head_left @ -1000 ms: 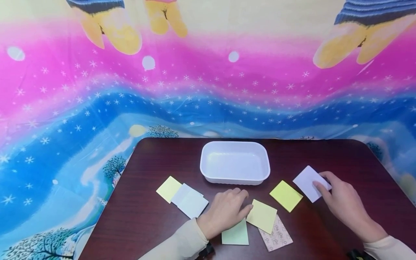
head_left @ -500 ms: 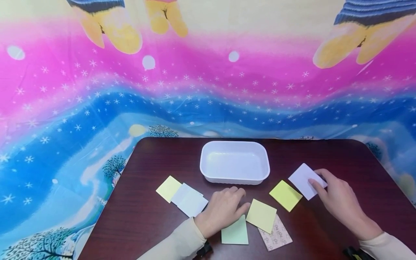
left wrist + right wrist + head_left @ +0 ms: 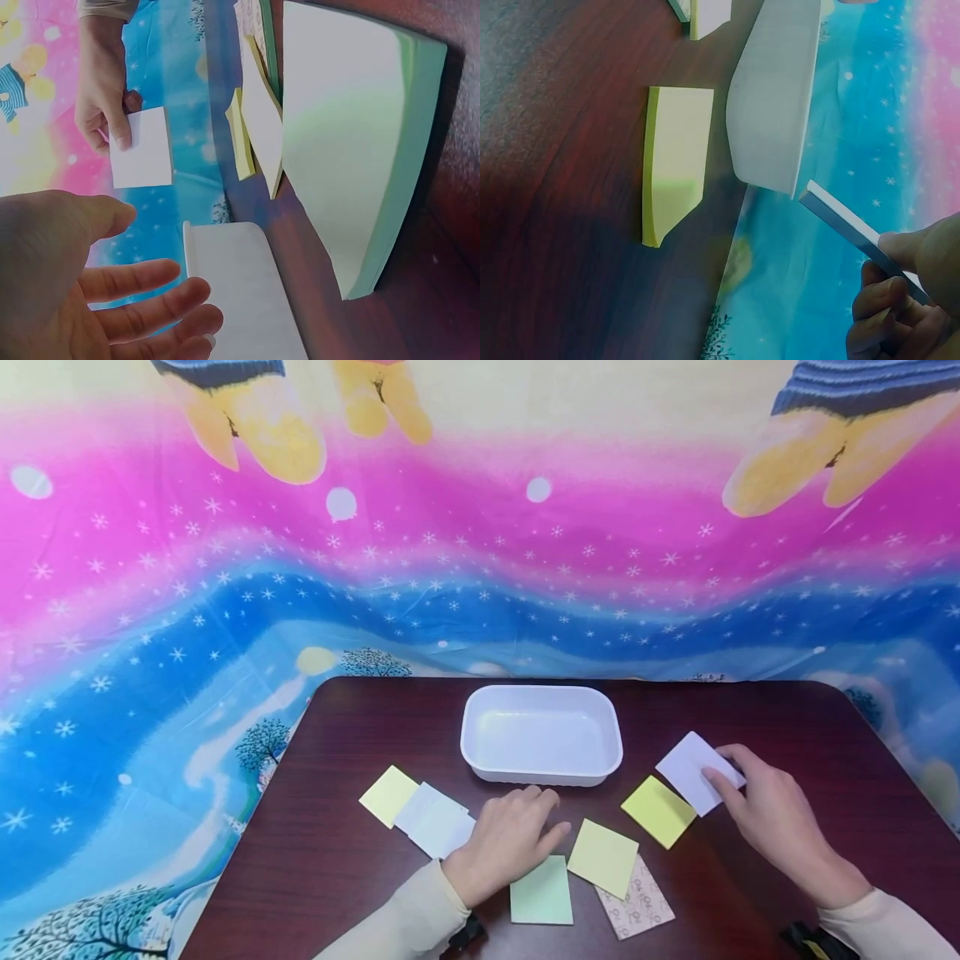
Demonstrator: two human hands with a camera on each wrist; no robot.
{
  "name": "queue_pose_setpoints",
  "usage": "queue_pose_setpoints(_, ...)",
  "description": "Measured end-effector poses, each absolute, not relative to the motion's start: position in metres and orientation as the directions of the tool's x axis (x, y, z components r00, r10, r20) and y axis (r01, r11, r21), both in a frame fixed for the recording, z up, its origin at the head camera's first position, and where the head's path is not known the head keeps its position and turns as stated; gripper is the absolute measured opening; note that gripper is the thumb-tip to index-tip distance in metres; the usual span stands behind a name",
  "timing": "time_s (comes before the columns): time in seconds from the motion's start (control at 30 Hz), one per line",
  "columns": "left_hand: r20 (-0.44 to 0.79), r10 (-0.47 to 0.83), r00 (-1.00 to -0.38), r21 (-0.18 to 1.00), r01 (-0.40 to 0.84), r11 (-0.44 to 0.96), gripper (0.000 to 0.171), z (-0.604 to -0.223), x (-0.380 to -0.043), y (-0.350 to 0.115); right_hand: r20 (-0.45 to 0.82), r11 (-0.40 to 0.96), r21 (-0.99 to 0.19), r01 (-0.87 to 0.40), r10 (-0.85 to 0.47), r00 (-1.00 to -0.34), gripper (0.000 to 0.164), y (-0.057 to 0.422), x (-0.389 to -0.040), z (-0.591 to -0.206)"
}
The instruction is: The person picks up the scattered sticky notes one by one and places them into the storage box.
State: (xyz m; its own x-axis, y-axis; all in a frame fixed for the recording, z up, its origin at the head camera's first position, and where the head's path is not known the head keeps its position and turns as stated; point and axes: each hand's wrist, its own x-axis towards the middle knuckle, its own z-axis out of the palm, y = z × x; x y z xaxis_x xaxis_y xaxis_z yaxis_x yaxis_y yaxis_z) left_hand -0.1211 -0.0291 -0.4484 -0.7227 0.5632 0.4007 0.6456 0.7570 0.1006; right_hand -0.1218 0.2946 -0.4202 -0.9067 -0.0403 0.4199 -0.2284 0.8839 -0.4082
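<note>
One white pad (image 3: 688, 770): lifted off the desk (image 3: 315, 860), as I judge it, and pinched at its right corner by my right hand (image 3: 776, 810), thumb on the face, fingers behind.
Pad's long axis: none that I can tell; it looks square, turned cornerwise, one free corner pointing left.
Tray (image 3: 542, 777): left of my right fingers and a little farther off, well apart from the pad; its long side runs left to right.
Hand nearer the tray: my left hand (image 3: 506, 843), fingers loose and holding nothing; touching the tray or not, I cannot tell.
Bright yellow pad (image 3: 658, 812): flat, just left of the white pad and nearer me.
Green pad (image 3: 542, 893): just nearer me than my left thumb.
Gap that counts, I judge: leftward, white pad to tray.
</note>
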Motion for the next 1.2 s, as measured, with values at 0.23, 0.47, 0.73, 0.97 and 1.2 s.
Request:
queue_pose_setpoints(0.23, 0.391, 0.551, -0.737, 0.127, 0.636, 0.761, 0.03, -0.446, -0.123, -0.032, 0.421, 0.879, -0.419, -0.229, -0.035, -0.907, 0.03, 0.287, -0.123, -0.416)
queue_pose_setpoints(0.47, 0.384, 0.533, -0.754, 0.14, 0.618, 0.773, 0.03, -0.446, -0.124, -0.035, 0.423, 0.869, -0.429, -0.248, -0.049, -0.905, 0.029, 0.276, -0.128, -0.417)
queue_pose_setpoints(0.73, 0.372, 0.524, -0.766, 0.155, 0.608, 0.779, 0.031, -0.446, -0.125, -0.038, 0.441, 0.852, -0.447, -0.272, -0.055, -0.896, 0.028, 0.264, -0.135, -0.415)
queue_pose_setpoints(0.97, 0.354, 0.518, -0.779, 0.175, 0.599, 0.781, 0.032, -0.445, -0.125, -0.04, 0.43, 0.838, -0.464, -0.286, -0.069, -0.9, 0.028, 0.259, -0.139, -0.422)
queue_pose_setpoints(1.2, 0.346, 0.496, -0.796, 0.191, 0.578, 0.794, 0.032, -0.446, -0.125, -0.044, 0.414, 0.826, -0.487, -0.284, -0.068, -0.908, 0.027, 0.253, -0.145, -0.424)
